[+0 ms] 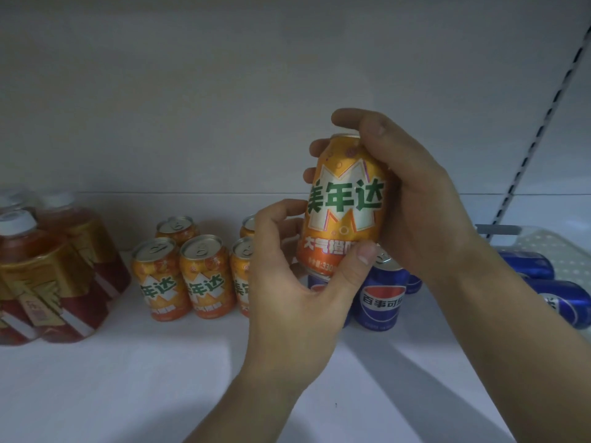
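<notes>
Grips both held one thing. R grip (415, 199) wrapped the upper part and right side of the orange can (343, 206), thumb over the top rim, fingertips showing round the can's far left edge. L grip (294, 282) pinched the can's lower end, thumb on the front near the bottom, fingers curled behind.

The can was approx. upright w/ a slight tilt, label toward the camera, held in the air above the white shelf (128, 378).

Just below it, partly hidden by the hands, blue cola cans (382, 292) stood on the shelf. Left of those stood a cluster of matching orange cans (203, 276), tabs up, two rows deep. Further left were amber drink bottles (57, 276) w/ white caps and gold labels.

At far right, more blue cans (563, 298) lay on their sides, on or beside a dotted tray (550, 247) (unclear which). A slotted rail (537, 123) ran up the side wall.
</notes>
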The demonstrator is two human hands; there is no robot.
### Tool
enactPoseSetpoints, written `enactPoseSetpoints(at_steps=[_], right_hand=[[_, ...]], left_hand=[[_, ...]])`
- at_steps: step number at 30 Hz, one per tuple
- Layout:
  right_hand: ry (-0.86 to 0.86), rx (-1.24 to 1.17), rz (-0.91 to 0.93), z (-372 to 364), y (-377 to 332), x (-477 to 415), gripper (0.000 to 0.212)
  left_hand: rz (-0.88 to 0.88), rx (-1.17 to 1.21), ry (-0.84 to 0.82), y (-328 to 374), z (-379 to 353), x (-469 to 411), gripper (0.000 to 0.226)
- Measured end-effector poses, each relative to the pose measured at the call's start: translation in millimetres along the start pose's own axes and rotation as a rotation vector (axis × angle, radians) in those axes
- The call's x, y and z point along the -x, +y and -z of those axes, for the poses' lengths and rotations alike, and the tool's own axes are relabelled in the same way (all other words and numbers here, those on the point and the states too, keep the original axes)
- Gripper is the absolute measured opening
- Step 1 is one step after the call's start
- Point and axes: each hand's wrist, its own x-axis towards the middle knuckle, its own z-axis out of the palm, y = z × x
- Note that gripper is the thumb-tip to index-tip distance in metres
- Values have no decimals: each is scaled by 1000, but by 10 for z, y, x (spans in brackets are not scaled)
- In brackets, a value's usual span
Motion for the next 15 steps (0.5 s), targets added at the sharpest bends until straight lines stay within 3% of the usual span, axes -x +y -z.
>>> enactPoseSetpoints(at_steps=[6, 11, 13, 15], right_hand=[[4, 5, 11, -15, -38, 2, 38], [-10, -47, -7, -3, -54, 11, 34], [-6, -38, 12, -10, -71, 24, 32], [28, -23, 36, -18, -72, 28, 31]], left_hand=[[-27, 72, -43, -50, -23, 8, 52], [152, 373, -101, -66, -17, -12, 34], [203, 431, -131, -62, -4, -32, 39], [188, 363, -187, -26, -3, -38, 65]])
